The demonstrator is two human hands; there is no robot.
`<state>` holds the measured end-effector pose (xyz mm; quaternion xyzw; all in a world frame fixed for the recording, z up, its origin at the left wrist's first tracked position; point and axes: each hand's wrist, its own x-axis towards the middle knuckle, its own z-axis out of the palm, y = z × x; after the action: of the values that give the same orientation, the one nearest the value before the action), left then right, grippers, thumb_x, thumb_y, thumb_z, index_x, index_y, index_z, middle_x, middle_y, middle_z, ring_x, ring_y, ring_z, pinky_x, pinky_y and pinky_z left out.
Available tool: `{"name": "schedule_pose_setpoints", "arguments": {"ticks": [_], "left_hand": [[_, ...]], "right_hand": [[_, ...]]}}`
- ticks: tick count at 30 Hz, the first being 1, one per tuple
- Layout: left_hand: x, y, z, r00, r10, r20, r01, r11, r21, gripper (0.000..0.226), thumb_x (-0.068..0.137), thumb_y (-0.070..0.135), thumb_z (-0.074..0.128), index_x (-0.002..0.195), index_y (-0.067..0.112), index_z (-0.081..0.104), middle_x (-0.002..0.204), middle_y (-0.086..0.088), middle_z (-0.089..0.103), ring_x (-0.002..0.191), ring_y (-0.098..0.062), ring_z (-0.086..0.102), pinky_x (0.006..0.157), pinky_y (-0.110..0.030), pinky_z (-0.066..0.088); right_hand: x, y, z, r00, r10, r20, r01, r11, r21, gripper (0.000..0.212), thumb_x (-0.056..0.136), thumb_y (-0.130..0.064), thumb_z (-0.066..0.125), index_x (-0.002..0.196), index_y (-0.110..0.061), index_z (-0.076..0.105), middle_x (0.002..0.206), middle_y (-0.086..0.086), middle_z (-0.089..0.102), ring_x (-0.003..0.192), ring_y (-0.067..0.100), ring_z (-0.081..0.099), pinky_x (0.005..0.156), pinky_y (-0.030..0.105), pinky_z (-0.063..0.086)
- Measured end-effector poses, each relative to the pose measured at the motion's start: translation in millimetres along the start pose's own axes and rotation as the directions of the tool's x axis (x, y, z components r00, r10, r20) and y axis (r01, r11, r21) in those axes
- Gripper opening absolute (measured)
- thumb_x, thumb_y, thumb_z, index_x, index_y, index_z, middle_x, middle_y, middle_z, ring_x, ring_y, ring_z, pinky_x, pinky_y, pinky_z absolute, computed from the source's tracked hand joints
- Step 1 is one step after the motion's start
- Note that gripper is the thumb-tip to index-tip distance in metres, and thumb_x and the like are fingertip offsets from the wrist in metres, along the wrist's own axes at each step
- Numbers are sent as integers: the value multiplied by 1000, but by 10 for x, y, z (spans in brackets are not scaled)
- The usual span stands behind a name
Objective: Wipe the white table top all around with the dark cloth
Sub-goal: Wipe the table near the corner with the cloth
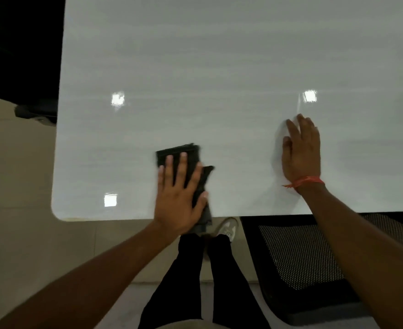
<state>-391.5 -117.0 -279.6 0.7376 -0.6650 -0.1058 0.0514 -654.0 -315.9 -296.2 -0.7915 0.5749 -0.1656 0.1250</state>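
Observation:
The glossy white table top (219,67) fills most of the view, with its near edge and rounded left corner in front of me. A folded dark cloth (179,151) lies near the front edge, a little left of centre. My left hand (179,198) presses flat on the cloth with fingers spread and the thumb hooked round its right side; part of the cloth hangs over the table edge. My right hand (300,150) rests flat on the bare table to the right, fingers together, holding nothing. It wears a red thread at the wrist.
A black mesh chair seat (302,255) sits under the table's front edge at the right. My legs and a light shoe (226,229) stand on the pale tiled floor (17,233). A dark object (36,112) lies beyond the table's left edge.

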Motion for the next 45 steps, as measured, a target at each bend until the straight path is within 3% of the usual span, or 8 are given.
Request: {"name": "schedule_pose_setpoints", "arguments": {"ticks": [6, 16, 20, 25, 31, 35, 41, 45], "left_hand": [[364, 1850, 391, 966, 245, 76, -222, 947, -231, 68, 98, 47, 41, 156, 13, 27, 166, -17, 6, 152, -39, -4, 121, -58, 7], [109, 809, 133, 989, 118, 88, -116, 993, -25, 71, 99, 52, 36, 158, 16, 18, 166, -15, 5, 153, -37, -1, 123, -55, 9], [344, 1348, 246, 996, 76, 53, -70, 992, -102, 74, 98, 50, 39, 157, 10, 20, 164, -22, 7, 152, -42, -2, 121, -59, 5], [645, 1788, 312, 970, 220, 99, -204, 967, -154, 72, 100, 49, 36, 158, 10, 16, 166, -17, 2, 153, -35, -7, 122, -56, 7], [694, 791, 106, 980, 192, 59, -180, 969, -168, 63, 104, 43, 28, 158, 14, 18, 167, -9, 7, 154, -29, -2, 124, -51, 9], [739, 370, -114, 959, 278, 56, -216, 844, -491, 55, 101, 20, 29, 153, 4, 30, 162, -11, 24, 153, -22, 13, 125, -44, 11], [562, -483, -422, 956, -278, -92, 145, 720, -679, 46, 103, 7, 38, 148, 17, 42, 151, 15, 22, 138, 25, -2, 124, -32, 10], [643, -1540, -590, 899, -404, -165, 204, 724, -659, 44, 104, 12, 41, 148, 13, 41, 156, 7, 34, 148, 2, 13, 125, -41, 13]], "right_hand": [[4, 99, -42, 996, 93, 6, -92, 970, 226, 43, 101, -16, 37, 140, -7, 53, 154, 10, 41, 147, 27, 30, 122, 45, 21], [4, 163, -111, 993, 111, 28, -112, 897, 427, 40, 98, -11, 43, 134, -3, 58, 149, 14, 47, 144, 27, 36, 122, 44, 21], [29, 51, -67, 984, 173, 39, -171, 873, 457, 40, 98, -16, 40, 132, -5, 60, 149, 11, 47, 144, 25, 36, 123, 37, 17], [109, 19, -235, 925, 354, 137, -343, 623, 703, 38, 98, -19, 44, 133, -15, 58, 142, 5, 54, 137, 20, 46, 118, 40, 33], [-123, -447, -171, 998, 31, 58, -56, 866, 496, 42, 103, -24, 38, 135, -4, 57, 141, 15, 55, 136, 27, 45, 117, 49, 32], [-416, -1069, 124, 962, -207, 178, 132, 923, 360, 46, 106, -26, 31, 147, -9, 44, 157, 13, 36, 149, 21, 23, 122, 49, 21], [-564, -1066, 210, 935, -193, 297, 239, 963, -126, 69, 103, -50, 23, 156, -7, 21, 166, 13, 10, 154, 28, 4, 123, 51, 11], [-208, -1188, 242, 957, -78, 280, 134, 973, -188, 74, 102, -55, 14, 155, -4, 22, 165, 16, 11, 153, 33, 7, 122, 54, 13]]}}
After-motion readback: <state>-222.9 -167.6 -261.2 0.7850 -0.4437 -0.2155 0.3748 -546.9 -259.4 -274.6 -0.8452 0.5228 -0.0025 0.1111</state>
